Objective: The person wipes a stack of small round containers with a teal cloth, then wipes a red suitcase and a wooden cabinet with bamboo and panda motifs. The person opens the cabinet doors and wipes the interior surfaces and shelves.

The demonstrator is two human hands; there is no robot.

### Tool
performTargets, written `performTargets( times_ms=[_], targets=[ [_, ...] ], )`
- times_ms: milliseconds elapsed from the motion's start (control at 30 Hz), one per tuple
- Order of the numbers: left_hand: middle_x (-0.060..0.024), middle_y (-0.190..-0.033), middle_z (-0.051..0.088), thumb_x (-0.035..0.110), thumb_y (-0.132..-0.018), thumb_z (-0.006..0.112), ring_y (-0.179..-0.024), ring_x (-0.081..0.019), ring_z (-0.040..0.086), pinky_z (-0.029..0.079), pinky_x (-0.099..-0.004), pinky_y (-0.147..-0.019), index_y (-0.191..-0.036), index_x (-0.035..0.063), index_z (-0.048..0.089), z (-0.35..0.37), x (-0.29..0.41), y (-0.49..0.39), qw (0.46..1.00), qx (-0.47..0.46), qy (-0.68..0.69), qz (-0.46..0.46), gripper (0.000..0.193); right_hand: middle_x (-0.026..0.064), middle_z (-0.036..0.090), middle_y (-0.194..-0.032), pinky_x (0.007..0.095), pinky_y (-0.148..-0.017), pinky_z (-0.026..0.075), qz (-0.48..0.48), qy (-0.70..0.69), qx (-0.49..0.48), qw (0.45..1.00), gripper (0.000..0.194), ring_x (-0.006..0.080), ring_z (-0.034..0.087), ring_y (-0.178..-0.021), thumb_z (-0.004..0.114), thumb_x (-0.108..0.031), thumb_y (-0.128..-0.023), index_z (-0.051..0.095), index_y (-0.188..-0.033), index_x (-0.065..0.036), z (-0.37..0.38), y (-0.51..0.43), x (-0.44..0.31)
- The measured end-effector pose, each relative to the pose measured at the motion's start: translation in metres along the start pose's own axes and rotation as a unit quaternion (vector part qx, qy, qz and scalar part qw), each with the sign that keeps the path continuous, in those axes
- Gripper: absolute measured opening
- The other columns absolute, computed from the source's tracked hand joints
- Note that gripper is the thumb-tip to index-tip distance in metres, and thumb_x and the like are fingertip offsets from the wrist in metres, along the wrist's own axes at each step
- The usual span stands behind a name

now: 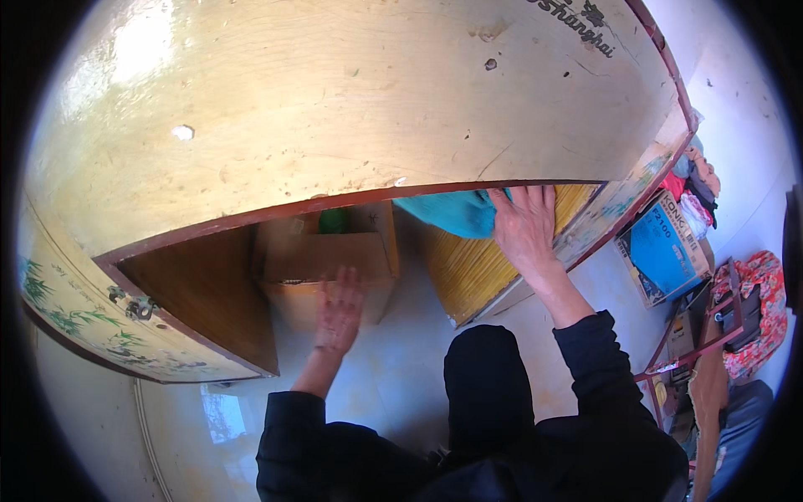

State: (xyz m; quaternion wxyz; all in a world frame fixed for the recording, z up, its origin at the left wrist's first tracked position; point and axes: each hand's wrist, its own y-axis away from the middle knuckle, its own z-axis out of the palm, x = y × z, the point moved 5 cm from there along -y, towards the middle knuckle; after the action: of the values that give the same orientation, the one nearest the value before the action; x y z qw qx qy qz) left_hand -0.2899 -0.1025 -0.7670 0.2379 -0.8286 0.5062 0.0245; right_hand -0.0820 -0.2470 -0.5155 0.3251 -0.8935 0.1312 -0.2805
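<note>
Below the front edge of a worn pale wooden cabinet (376, 113), a turquoise cloth (448, 213) lies near yellow slatted material (470, 270). My right hand (526, 229) touches the cloth's right side; its fingertips reach under the cabinet edge, so its grip is partly hidden. To the left, my left hand (340, 310), slightly blurred, is over the front of an open cardboard box (320, 257), holding nothing, fingers a little apart. Inside that box is a green item (334, 221). The box's far part is hidden by the cabinet top.
An open cabinet door with painted bamboo (106, 326) stands at the left. On the right are a blue printed carton (668, 248) below piled clothes (696, 182), a red metal frame (702, 345) and a red floral cloth (762, 314). Pale glossy floor (382, 376) shows beneath my arms.
</note>
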Motion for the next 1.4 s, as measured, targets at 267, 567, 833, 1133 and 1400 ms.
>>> performTargets(
  times_ms=[267,567,833,1133,1400],
  targets=[
    [-0.0160,-0.147,0.047,0.011,-0.086,0.056,-0.145,-0.0317,0.033,0.016,-0.0609,-0.119,-0.129,0.0019,0.058,-0.049,0.055,-0.002,0.988,0.029,0.112,0.106,0.045,0.0066,0.056,-0.118,0.0506,-0.113,0.024,-0.261,0.126,-0.433,0.854,0.021,0.0264,0.045,-0.120,0.062,-0.015,-0.080,0.070,-0.098,-0.011,0.202,0.183,-0.066],
    [-0.0170,-0.141,0.051,0.011,-0.083,0.063,-0.141,-0.0316,0.039,0.014,-0.0617,-0.119,-0.125,0.0024,0.061,-0.079,0.056,-0.036,0.979,0.079,0.176,0.067,0.043,0.0025,0.061,-0.086,0.0439,-0.099,0.038,-0.189,-0.034,-0.224,0.955,0.008,0.0195,0.055,-0.097,0.063,-0.016,-0.074,0.069,-0.070,-0.013,0.059,0.137,-0.034],
    [-0.0188,-0.129,0.059,0.016,-0.094,0.058,-0.125,-0.0367,0.052,0.034,-0.0498,-0.110,-0.127,0.0028,0.057,-0.144,0.080,-0.097,0.868,0.113,0.483,-0.020,0.036,0.0027,0.065,-0.107,0.0465,-0.095,0.042,0.031,-0.022,0.213,0.976,0.022,0.0230,0.058,-0.098,0.066,-0.012,-0.076,0.073,-0.097,-0.013,-0.086,0.065,0.046],
    [-0.0222,-0.125,0.061,0.022,-0.097,0.059,-0.113,-0.0355,0.062,0.050,-0.0435,-0.094,-0.132,0.0022,0.054,-0.103,0.101,-0.061,0.742,-0.051,0.657,-0.122,0.040,0.0058,0.065,-0.123,0.0453,-0.106,0.044,-0.157,-0.295,-0.137,0.932,0.034,0.0206,0.061,-0.117,0.062,-0.012,-0.088,0.068,-0.121,-0.017,0.066,0.240,0.002],
    [-0.0110,-0.117,0.066,0.026,-0.097,0.067,-0.105,-0.0192,0.062,0.051,-0.0335,-0.091,-0.131,0.0052,0.057,-0.118,0.111,-0.050,0.433,-0.110,0.882,-0.150,0.042,0.0106,0.061,-0.129,0.0355,-0.101,0.047,0.226,-0.674,-0.162,0.685,0.037,0.0242,0.058,-0.122,0.063,-0.003,-0.087,0.063,-0.124,-0.006,0.000,0.137,-0.010]
  ],
)
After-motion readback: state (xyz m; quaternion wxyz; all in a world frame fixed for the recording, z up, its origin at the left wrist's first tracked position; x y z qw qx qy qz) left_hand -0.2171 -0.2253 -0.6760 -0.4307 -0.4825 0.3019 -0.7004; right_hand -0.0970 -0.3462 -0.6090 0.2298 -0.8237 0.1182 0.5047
